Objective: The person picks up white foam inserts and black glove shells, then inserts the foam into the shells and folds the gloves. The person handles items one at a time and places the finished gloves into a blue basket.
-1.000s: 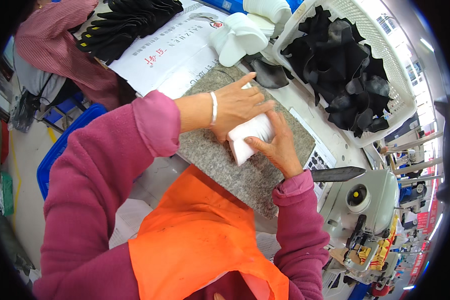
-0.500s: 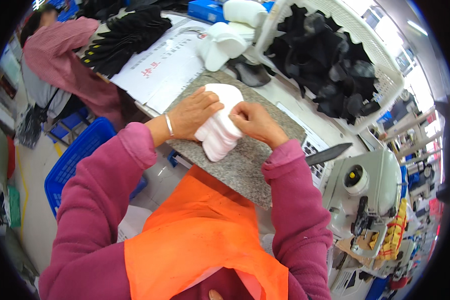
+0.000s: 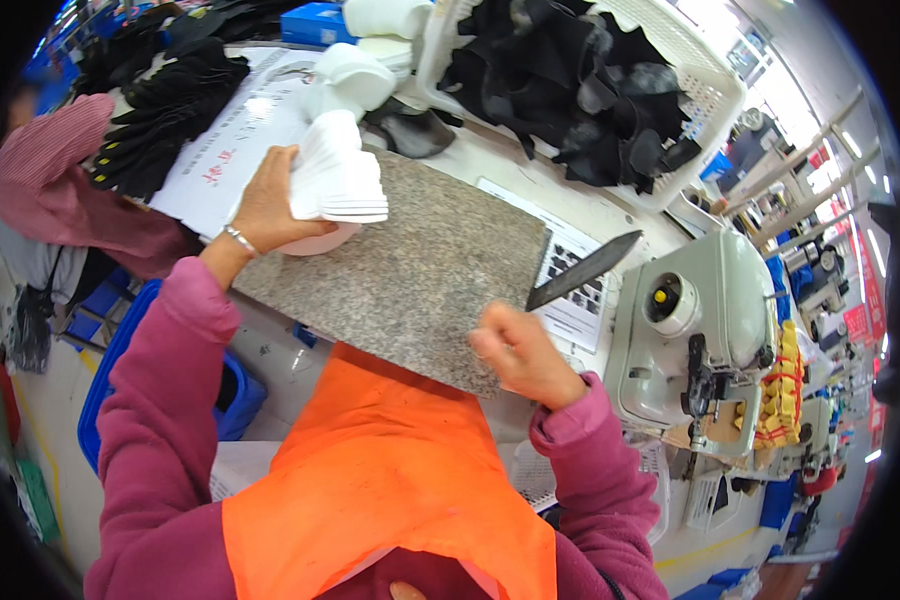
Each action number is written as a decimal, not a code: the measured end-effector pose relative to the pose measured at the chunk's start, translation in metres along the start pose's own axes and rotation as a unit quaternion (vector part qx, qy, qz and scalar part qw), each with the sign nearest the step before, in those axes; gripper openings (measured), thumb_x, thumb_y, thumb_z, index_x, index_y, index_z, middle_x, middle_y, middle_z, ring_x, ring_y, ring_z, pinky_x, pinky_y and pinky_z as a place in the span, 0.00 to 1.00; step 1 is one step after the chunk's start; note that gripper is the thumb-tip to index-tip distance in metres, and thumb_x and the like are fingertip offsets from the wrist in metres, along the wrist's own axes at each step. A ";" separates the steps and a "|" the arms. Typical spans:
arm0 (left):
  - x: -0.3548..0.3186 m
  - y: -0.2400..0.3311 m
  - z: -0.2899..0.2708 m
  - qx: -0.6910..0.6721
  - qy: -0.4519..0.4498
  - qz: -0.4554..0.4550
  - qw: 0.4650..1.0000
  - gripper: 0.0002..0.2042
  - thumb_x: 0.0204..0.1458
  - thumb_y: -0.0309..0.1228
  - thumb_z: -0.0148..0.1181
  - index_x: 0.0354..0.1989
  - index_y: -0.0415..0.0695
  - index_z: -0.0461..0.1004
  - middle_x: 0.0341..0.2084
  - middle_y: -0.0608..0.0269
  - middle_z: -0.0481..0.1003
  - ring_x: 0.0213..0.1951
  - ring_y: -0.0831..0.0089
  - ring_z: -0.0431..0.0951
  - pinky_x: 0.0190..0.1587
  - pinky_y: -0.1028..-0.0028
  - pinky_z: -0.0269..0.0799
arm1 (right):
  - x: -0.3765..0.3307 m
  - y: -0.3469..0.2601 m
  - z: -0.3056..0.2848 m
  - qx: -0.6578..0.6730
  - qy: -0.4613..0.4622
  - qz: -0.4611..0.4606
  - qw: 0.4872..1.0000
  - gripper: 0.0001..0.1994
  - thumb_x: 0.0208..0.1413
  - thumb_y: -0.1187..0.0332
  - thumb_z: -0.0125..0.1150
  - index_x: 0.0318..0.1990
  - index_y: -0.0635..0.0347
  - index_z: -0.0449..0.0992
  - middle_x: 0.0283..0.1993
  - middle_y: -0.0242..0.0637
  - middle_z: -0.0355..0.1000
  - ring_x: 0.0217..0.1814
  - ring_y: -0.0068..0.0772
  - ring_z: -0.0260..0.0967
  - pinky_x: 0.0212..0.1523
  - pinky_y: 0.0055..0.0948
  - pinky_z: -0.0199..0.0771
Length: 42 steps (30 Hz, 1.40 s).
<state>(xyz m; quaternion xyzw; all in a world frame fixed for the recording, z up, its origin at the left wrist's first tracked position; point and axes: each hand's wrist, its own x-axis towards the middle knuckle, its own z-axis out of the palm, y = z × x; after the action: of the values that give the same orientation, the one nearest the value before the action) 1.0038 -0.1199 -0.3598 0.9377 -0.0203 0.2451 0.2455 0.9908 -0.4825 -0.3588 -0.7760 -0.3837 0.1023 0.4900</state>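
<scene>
White stack point(image 3: 335, 178), gripped in left hand point(image 3: 268, 205); curled right hand point(image 3: 520, 352), near dark blade point(image 3: 586, 271)

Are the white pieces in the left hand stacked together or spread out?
Stacked together: the left hand grips the white pieces in one bundle, and their edges show layered one over another.

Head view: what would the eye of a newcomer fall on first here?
Probably the bright orange apron at the bottom middle. Next comes the white stack in the left hand, at the left part of the grey slab. Toward the upper right, a white basket heaped with black pieces also stands out.
</scene>
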 end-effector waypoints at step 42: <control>0.001 -0.012 0.113 0.095 0.140 0.254 0.952 0.46 0.34 0.53 0.74 0.61 0.53 0.55 0.59 0.53 0.57 0.65 0.47 0.56 0.68 0.45 0.40 | 0.196 0.197 -0.258 -0.312 0.618 0.141 0.707 0.11 0.48 0.66 0.63 0.33 0.67 0.77 0.27 0.41 0.75 0.28 0.38 0.73 0.34 0.35 0.71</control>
<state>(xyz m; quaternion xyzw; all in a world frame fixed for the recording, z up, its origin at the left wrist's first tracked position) 1.0572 -0.1622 -0.4507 0.8768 -0.2001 0.4288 0.0855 1.3605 -0.5667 -0.3526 -0.8193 0.1095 -0.4582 0.3268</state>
